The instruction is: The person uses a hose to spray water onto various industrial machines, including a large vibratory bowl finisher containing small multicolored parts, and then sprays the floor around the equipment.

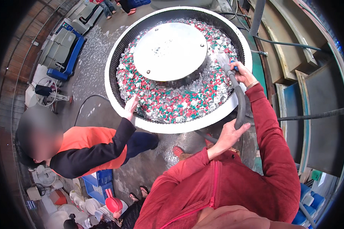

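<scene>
The person's right hand (242, 73) is closed around the grey spray nozzle with a blue part (229, 71) at the upper end of a thick dark grey rubber hose (240, 100). This nozzle is over the right side of a large round tub with a broad white rim and a dark ribbed inner wall (109, 72), and a blurred whitish spray (221, 59) shows just beyond its tip. The left hand (228, 134) is lower, outside the rim, curled about the hose with its thumb standing apart; how firmly it grips cannot be told. Between the two hands the hose bends in a curve near the right edge of the tub. Small red, green and silvery glossy pieces (183, 101) fill the ring around a flat round metal disc (170, 51) in the middle. Across the rim on the left, a co-worker in an orange vest with black sleeves (93, 143) holds out an open hand (131, 104), fingers spread little, by the pieces at the tub's inner edge
</scene>
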`<action>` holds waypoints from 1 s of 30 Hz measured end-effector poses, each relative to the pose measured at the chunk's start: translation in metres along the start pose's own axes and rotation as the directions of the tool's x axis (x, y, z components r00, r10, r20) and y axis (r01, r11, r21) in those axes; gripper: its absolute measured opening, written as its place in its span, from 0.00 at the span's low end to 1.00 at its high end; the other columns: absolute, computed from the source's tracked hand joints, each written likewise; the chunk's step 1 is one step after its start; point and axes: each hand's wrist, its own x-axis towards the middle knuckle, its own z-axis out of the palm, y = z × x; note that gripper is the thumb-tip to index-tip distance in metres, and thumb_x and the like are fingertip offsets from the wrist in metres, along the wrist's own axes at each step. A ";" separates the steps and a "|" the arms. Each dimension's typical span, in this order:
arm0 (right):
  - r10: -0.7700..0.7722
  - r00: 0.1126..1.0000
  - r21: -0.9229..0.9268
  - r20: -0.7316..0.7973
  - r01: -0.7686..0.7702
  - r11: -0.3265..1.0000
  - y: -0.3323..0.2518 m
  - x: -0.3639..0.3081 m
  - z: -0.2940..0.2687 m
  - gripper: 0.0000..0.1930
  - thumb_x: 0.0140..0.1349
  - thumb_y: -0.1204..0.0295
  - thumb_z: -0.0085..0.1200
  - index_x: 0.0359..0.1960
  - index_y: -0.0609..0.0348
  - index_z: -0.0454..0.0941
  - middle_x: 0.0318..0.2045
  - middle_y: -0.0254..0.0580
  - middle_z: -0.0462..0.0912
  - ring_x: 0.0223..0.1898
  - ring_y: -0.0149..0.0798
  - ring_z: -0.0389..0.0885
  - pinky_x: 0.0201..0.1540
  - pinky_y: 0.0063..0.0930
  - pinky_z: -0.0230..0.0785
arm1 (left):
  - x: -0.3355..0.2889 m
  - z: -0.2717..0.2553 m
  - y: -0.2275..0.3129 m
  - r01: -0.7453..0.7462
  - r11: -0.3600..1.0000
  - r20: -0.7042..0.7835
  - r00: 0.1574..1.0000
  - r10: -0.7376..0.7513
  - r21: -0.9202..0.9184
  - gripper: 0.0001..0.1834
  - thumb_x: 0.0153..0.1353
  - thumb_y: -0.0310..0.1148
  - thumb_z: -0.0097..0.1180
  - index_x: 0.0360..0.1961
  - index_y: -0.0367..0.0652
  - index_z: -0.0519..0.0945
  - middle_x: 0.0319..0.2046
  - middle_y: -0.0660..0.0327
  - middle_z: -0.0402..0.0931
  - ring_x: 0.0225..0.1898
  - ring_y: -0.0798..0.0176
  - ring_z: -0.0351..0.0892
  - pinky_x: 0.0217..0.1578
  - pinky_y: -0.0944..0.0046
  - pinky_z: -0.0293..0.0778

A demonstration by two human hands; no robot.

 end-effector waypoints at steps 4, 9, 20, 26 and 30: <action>-0.102 0.989 0.008 0.111 0.102 0.995 -0.028 -0.013 0.006 0.13 0.43 0.77 0.45 0.34 0.61 0.63 0.26 0.48 0.70 0.24 0.45 0.73 0.26 0.45 0.75 | 0.003 0.011 0.000 -0.098 0.986 -0.045 0.993 0.105 0.136 0.21 0.55 0.48 0.55 0.30 0.37 0.75 0.13 0.66 0.68 0.18 0.73 0.64 0.21 0.66 0.63; -0.162 0.983 0.103 0.083 0.154 0.983 -0.014 -0.001 -0.027 0.17 0.42 0.77 0.45 0.37 0.60 0.62 0.30 0.46 0.68 0.28 0.44 0.71 0.27 0.46 0.74 | 0.012 0.010 -0.006 -0.030 0.945 -0.072 0.996 0.057 0.326 0.23 0.54 0.51 0.55 0.34 0.38 0.77 0.15 0.60 0.71 0.19 0.69 0.69 0.25 0.64 0.66; -0.111 0.985 0.144 0.129 0.092 0.985 0.014 0.021 -0.025 0.32 0.42 0.78 0.44 0.55 0.54 0.56 0.33 0.52 0.67 0.30 0.52 0.72 0.29 0.48 0.72 | 0.006 0.010 -0.042 0.014 0.941 -0.220 0.973 0.065 0.339 0.22 0.51 0.50 0.56 0.31 0.38 0.78 0.16 0.58 0.73 0.20 0.64 0.73 0.26 0.61 0.67; 0.095 0.994 0.028 0.047 -0.097 0.995 0.092 0.052 -0.036 0.09 0.43 0.76 0.47 0.29 0.61 0.67 0.27 0.47 0.70 0.28 0.47 0.73 0.30 0.42 0.73 | -0.033 -0.013 -0.040 0.090 0.954 -0.328 0.945 0.010 0.286 0.22 0.49 0.50 0.56 0.29 0.38 0.78 0.16 0.56 0.73 0.21 0.58 0.74 0.28 0.60 0.67; 0.193 0.964 -0.096 0.182 -0.178 0.979 0.144 0.051 0.024 0.05 0.43 0.76 0.48 0.23 0.61 0.65 0.26 0.50 0.70 0.27 0.52 0.72 0.28 0.46 0.72 | -0.079 -0.045 -0.047 0.076 0.969 -0.412 0.911 0.029 0.235 0.22 0.49 0.49 0.57 0.23 0.36 0.75 0.14 0.59 0.69 0.19 0.65 0.70 0.25 0.60 0.64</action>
